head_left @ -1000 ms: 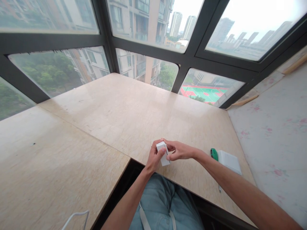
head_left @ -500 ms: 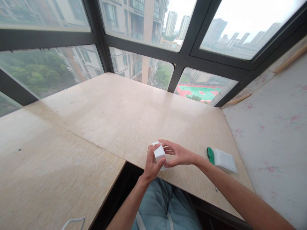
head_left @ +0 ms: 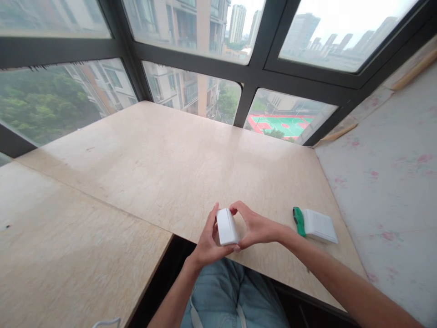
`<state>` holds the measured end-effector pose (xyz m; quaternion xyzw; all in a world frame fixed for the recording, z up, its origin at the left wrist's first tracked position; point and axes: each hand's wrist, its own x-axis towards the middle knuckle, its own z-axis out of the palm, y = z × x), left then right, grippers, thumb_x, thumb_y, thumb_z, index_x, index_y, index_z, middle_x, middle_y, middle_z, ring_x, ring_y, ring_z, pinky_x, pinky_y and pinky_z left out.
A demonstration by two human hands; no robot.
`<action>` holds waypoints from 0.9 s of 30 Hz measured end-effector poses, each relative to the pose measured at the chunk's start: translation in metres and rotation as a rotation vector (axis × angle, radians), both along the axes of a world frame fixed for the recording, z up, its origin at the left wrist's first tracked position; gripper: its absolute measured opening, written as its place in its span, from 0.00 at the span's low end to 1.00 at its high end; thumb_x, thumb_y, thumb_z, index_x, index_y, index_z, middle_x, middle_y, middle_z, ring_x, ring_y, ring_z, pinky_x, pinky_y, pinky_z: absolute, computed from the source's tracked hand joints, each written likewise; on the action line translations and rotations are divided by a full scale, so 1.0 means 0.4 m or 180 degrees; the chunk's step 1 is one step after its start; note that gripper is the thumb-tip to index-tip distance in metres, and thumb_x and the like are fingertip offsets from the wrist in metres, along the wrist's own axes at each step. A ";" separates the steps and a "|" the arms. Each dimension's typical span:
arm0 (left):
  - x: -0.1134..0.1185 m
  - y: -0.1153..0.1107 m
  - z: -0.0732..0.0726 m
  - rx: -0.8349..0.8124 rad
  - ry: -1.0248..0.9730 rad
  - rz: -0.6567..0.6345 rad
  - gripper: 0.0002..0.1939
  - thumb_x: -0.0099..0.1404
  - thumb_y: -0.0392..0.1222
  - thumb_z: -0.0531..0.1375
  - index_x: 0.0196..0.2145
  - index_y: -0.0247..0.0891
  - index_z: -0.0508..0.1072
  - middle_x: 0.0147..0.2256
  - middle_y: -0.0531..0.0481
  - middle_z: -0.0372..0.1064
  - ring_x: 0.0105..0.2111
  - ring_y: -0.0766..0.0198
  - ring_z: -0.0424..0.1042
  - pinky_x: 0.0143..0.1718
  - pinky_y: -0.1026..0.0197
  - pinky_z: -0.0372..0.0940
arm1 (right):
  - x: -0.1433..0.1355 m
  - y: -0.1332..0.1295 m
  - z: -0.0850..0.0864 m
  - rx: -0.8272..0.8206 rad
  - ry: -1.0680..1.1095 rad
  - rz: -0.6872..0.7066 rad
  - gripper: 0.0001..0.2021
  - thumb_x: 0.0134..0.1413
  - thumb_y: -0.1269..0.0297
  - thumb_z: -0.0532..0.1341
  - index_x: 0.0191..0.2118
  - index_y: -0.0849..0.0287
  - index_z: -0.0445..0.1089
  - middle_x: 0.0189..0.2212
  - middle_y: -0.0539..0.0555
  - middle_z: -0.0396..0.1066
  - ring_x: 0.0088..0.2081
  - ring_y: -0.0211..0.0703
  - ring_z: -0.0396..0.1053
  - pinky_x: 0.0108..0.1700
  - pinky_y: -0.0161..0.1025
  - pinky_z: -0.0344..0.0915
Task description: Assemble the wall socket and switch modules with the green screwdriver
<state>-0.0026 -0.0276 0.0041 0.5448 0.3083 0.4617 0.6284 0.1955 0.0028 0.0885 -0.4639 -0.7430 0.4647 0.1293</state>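
A small white box-shaped case [head_left: 226, 227] with rounded edges and a seam along its right side is held above the front edge of the table. My left hand [head_left: 208, 241] grips it from the left, with the thumb along its lower end. From the right, my right hand [head_left: 254, 225] holds it too, fingertips at the top edge and thumb at the lower right corner. The case's underside is hidden.
On the right of the table [head_left: 164, 159] lie a green-handled tool [head_left: 298, 221] and, touching or close beside it, a white square box [head_left: 320, 226]. A white cable [head_left: 107, 322] shows at the bottom left. Windows and a papered wall [head_left: 382, 191] bound the table.
The case has been turned so that a broad white face and its seam show. My left fingers have shifted off its top to its left side. The camera view has moved slightly.
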 end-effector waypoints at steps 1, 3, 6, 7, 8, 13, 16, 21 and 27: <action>-0.001 0.001 0.000 -0.0016 -0.0020 -0.0043 0.60 0.50 0.48 0.76 0.70 0.45 0.43 0.61 0.36 0.60 0.59 0.44 0.66 0.60 0.44 0.63 | -0.002 0.001 0.003 -0.0035 -0.0072 -0.0005 0.41 0.30 0.63 0.76 0.52 0.56 0.56 0.52 0.57 0.60 0.52 0.52 0.64 0.53 0.49 0.64; -0.001 0.003 0.000 -0.0033 -0.0053 -0.0085 0.56 0.49 0.47 0.76 0.67 0.45 0.48 0.59 0.38 0.62 0.57 0.46 0.68 0.57 0.46 0.66 | -0.005 0.004 0.008 -0.0068 -0.0189 -0.0007 0.41 0.28 0.62 0.77 0.50 0.55 0.55 0.51 0.56 0.60 0.51 0.51 0.63 0.52 0.48 0.64; 0.000 0.006 0.005 -0.0020 -0.0059 -0.0146 0.50 0.48 0.45 0.76 0.63 0.45 0.54 0.55 0.41 0.64 0.53 0.48 0.70 0.52 0.50 0.68 | -0.005 0.011 0.009 0.0012 -0.0289 0.0044 0.39 0.29 0.60 0.76 0.48 0.55 0.55 0.48 0.55 0.60 0.49 0.50 0.63 0.50 0.47 0.65; 0.001 0.007 0.008 0.0000 -0.0040 -0.0182 0.49 0.49 0.44 0.76 0.62 0.45 0.55 0.54 0.42 0.65 0.52 0.50 0.70 0.51 0.51 0.69 | -0.004 0.014 0.008 0.0066 -0.0316 0.0076 0.39 0.29 0.59 0.76 0.47 0.55 0.56 0.48 0.55 0.60 0.48 0.50 0.63 0.49 0.47 0.65; 0.002 0.009 0.012 0.0015 -0.0011 -0.0215 0.48 0.49 0.43 0.76 0.61 0.45 0.55 0.54 0.42 0.65 0.51 0.51 0.70 0.50 0.52 0.69 | -0.003 0.016 0.005 0.0125 -0.0340 0.0105 0.38 0.29 0.58 0.77 0.47 0.55 0.56 0.47 0.54 0.60 0.48 0.50 0.63 0.49 0.47 0.65; 0.005 0.011 0.023 0.0015 0.0086 -0.0190 0.45 0.50 0.40 0.75 0.59 0.46 0.56 0.51 0.44 0.65 0.48 0.54 0.69 0.46 0.55 0.69 | 0.007 0.018 -0.011 0.0354 -0.0255 0.0179 0.38 0.31 0.57 0.76 0.47 0.55 0.56 0.46 0.55 0.60 0.48 0.51 0.63 0.49 0.47 0.65; 0.006 0.012 0.022 -0.0015 0.0056 -0.0156 0.46 0.49 0.40 0.75 0.59 0.47 0.56 0.51 0.46 0.64 0.48 0.54 0.69 0.47 0.55 0.68 | 0.013 0.015 -0.021 0.0461 -0.0128 0.0191 0.37 0.34 0.58 0.75 0.49 0.54 0.55 0.47 0.55 0.60 0.49 0.51 0.63 0.49 0.48 0.65; 0.006 0.010 0.020 -0.0015 -0.0001 -0.0160 0.45 0.50 0.42 0.75 0.59 0.47 0.57 0.52 0.45 0.64 0.49 0.53 0.69 0.47 0.55 0.68 | 0.019 0.015 -0.031 0.0550 -0.0067 0.0257 0.38 0.34 0.58 0.76 0.50 0.54 0.55 0.48 0.56 0.60 0.50 0.52 0.63 0.51 0.48 0.65; 0.000 0.011 0.012 -0.0077 0.0012 -0.0195 0.47 0.49 0.43 0.76 0.60 0.47 0.56 0.53 0.44 0.64 0.50 0.53 0.68 0.49 0.54 0.68 | 0.018 0.017 -0.033 0.0567 -0.0024 0.0325 0.39 0.35 0.54 0.76 0.51 0.54 0.55 0.49 0.56 0.59 0.51 0.52 0.62 0.51 0.49 0.65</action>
